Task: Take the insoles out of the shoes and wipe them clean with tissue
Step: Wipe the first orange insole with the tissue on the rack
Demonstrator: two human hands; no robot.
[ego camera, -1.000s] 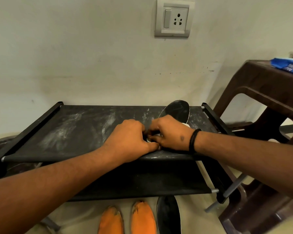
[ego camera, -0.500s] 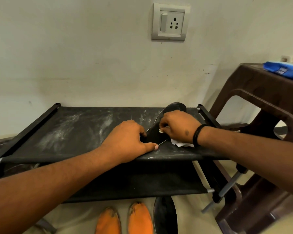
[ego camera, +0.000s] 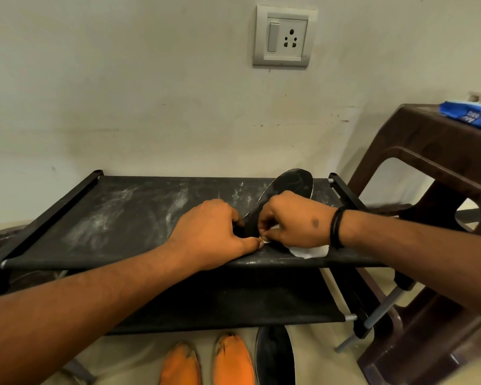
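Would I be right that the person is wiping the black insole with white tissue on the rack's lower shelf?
Not quite: the head view shows the black insole lying on the rack's top shelf, not the lower one. The right hand presses white tissue there.

This looks like a room in a home, likely near an entrance; a low black fabric shoe rack [ego camera: 139, 218], dusty with pale smears, stands against a scuffed cream wall [ego camera: 122, 93]; a switch and socket plate [ego camera: 284, 36] is set in that wall; a brown plastic stool [ego camera: 433, 162] stands beside the rack; orange shoes [ego camera: 208, 362] sit on the floor [ego camera: 314, 351] below.
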